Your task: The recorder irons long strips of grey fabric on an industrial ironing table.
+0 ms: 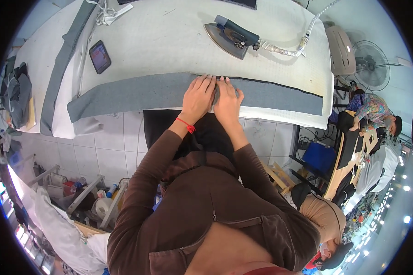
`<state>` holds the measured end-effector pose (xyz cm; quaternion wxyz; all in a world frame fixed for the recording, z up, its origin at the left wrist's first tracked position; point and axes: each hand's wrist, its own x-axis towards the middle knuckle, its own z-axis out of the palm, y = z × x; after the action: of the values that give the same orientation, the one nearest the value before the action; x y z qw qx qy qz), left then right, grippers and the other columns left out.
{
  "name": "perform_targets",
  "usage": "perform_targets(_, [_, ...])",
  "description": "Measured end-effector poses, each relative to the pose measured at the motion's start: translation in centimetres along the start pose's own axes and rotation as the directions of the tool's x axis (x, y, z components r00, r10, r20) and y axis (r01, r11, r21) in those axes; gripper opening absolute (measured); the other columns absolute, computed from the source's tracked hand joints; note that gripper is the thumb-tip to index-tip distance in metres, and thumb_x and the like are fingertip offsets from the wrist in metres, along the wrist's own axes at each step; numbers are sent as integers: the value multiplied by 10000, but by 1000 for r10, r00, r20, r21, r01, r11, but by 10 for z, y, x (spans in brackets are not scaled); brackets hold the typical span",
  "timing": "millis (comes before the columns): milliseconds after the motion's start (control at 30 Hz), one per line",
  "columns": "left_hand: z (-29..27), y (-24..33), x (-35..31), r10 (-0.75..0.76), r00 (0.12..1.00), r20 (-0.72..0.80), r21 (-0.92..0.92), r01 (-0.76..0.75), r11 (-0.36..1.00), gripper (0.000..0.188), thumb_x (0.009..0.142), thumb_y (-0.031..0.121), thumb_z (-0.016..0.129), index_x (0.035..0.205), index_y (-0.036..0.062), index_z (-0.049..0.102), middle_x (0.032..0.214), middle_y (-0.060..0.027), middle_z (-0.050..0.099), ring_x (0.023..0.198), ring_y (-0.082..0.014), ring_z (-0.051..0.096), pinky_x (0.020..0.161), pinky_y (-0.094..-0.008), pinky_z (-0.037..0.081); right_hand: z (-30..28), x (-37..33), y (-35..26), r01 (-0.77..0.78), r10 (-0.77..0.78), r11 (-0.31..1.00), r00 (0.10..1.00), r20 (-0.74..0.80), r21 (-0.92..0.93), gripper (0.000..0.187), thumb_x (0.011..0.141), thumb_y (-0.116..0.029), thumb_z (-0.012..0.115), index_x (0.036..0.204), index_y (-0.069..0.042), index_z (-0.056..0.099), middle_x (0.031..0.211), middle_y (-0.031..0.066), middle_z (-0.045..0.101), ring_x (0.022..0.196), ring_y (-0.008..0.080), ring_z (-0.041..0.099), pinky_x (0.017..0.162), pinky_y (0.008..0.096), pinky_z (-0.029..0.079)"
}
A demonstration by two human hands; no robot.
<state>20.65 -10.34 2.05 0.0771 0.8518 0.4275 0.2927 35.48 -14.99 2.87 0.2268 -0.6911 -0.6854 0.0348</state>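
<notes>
A long grey strip of fabric (137, 94) lies along the near side of the padded white ironing table, with a narrow black line along the right part of its far edge. Both hands are side by side at that edge, near the strip's middle. My left hand (198, 97), with a red string on the wrist, has its fingers close together and bent over the edge, gripping it. Right beside it, my right hand (227, 101) holds the same edge with curled fingers. The thumbs are mostly hidden between the hands. Beyond them an iron (234, 36) rests on the table.
The iron's wrapped hose (287, 51) runs to the upper right. A phone (100, 57) lies at left, near another grey strip (62, 68) and some white cords (108, 16). A fan (371, 64) stands at right. Two other people (374, 107) are at the right side.
</notes>
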Motion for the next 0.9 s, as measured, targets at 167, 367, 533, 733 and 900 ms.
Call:
perform_targets(167, [-2,6,0,-34,999,38,107,29,994,506,1073,339,698,1509,84,709,1479,-137,716,1444,-313,630,1283,-479,457,-33,48,27,-99,58,950,988,142,297,145,1031,-76,699,1163,-34,744,1161,165,830,1095,411,786,1010,548,558])
perform_targets(367, [-1,7,4,-18,1000,20,51,17,999,498,1071,305,712,1524,99,701,1468,-145,706,1428,-336,630,1266,-496,477,-62,207,47,248,-157,950,903,-400,189,340,1044,-299,807,1227,-12,803,1117,229,828,1053,451,791,937,534,619])
perform_targets(533, [-3,8,3,-42,999,4,68,41,997,490,1058,291,708,1500,81,711,1472,-131,714,1442,-310,616,1287,-491,453,-36,264,59,91,-93,996,989,111,20,601,1013,-592,799,1207,-24,821,1097,222,846,1028,439,816,905,536,638])
perform_targets(733, [-5,6,0,-46,999,-2,98,46,994,479,1049,278,700,1489,90,728,1467,-119,719,1428,-301,625,1291,-490,447,-57,284,49,-115,134,991,908,397,-71,805,904,-839,758,1021,-49,862,999,202,858,943,374,843,842,472,649])
perform_targets(900, [-1,7,3,-25,999,-24,67,27,997,484,1032,256,703,1481,76,731,1428,-114,734,1409,-300,635,1284,-488,453,-93,243,84,-140,128,990,919,373,7,835,844,-865,788,869,-32,841,854,178,827,831,335,829,785,448,624])
